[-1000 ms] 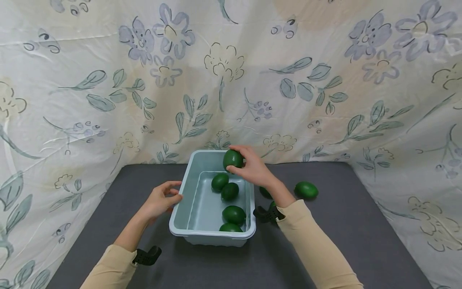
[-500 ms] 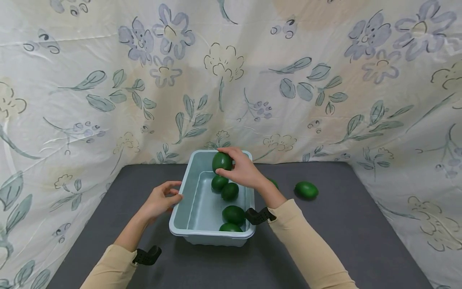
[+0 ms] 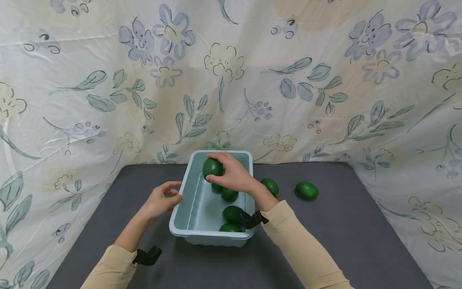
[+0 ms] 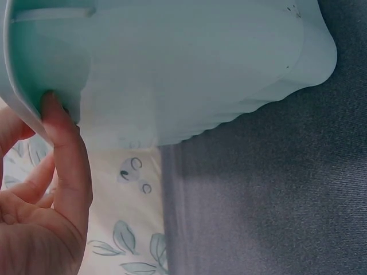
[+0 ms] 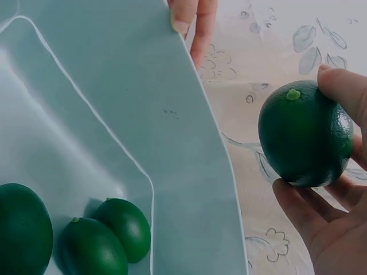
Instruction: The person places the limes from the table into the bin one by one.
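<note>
Your left hand (image 3: 160, 201) pinches the bin (image 3: 182, 210) by its left rim; if it slackens, a bump could shift the bin. Over the far part, the green fruit (image 3: 212, 168) is clamped in your right hand (image 3: 235, 173); its glossy skin could slip. Your right sleeve (image 3: 300, 245) could nudge the loose fruit (image 3: 270, 185) on the surface (image 3: 361, 224).

Plastic basin (image 3: 205, 214) looks smooth, satin; green fruit (image 5: 304, 134) glossy; table cover (image 3: 346, 237) matt, woven cloth; backdrop (image 3: 245, 36) creased cloth.
</note>
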Demonstrator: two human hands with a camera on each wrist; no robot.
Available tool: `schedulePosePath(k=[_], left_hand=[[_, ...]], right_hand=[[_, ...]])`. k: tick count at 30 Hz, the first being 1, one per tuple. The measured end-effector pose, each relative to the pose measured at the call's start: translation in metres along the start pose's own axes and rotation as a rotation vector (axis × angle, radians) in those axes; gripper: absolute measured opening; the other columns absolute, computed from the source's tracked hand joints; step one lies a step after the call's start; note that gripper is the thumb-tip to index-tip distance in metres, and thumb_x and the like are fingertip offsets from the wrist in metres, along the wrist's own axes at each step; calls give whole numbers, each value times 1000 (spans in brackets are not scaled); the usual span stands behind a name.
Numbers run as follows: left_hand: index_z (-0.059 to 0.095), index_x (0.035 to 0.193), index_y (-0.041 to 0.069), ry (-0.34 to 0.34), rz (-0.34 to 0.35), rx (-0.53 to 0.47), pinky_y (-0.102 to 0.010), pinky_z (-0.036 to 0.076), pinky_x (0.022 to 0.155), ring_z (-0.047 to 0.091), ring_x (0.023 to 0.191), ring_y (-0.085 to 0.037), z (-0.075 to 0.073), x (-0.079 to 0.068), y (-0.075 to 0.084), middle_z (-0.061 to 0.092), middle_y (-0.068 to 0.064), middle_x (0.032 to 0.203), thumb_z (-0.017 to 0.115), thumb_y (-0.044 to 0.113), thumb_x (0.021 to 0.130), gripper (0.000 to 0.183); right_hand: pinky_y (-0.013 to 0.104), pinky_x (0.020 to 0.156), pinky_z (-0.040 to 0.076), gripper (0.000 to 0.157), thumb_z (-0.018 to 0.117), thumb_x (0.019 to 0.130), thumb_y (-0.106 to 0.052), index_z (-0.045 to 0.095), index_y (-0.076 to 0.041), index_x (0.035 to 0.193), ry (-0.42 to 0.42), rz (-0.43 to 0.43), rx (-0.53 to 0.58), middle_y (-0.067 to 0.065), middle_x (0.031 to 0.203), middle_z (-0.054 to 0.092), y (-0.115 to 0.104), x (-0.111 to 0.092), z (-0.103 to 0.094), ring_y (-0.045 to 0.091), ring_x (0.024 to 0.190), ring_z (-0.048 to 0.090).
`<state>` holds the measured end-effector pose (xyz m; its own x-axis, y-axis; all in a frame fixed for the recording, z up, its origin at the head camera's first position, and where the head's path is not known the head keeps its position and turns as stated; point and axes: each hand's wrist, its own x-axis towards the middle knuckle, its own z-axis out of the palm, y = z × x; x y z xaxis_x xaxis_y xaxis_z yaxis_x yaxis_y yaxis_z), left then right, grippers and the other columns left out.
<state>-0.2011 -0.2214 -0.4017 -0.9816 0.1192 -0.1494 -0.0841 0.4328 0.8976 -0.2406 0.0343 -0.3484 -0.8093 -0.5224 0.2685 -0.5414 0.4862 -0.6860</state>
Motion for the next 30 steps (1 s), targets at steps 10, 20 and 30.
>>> schedulePosePath(k=[10,20,30], left_hand=[[43,133,7,11,-11,12,-40,55,63,62,79,-21,1,0,0,55,-18,103,60,11,87,49],[42,133,7,-3,-12,-1,-40,55,63,63,79,-21,0,0,0,55,-18,104,60,11,87,50],[42,133,7,0,-7,-8,-39,55,61,63,77,-21,1,0,0,55,-19,104,61,10,87,50]], right_hand=[[34,86,47,61,66,84,-32,41,-18,138,-37,-19,-3,3,139,38,-4,0,6,17,111,50],[43,103,35,60,62,87,-34,38,-21,140,-66,-10,-11,0,146,31,1,-1,4,18,132,35],[41,103,36,56,61,88,-33,40,-22,139,-38,-30,35,-2,144,35,3,-12,-7,15,130,36]])
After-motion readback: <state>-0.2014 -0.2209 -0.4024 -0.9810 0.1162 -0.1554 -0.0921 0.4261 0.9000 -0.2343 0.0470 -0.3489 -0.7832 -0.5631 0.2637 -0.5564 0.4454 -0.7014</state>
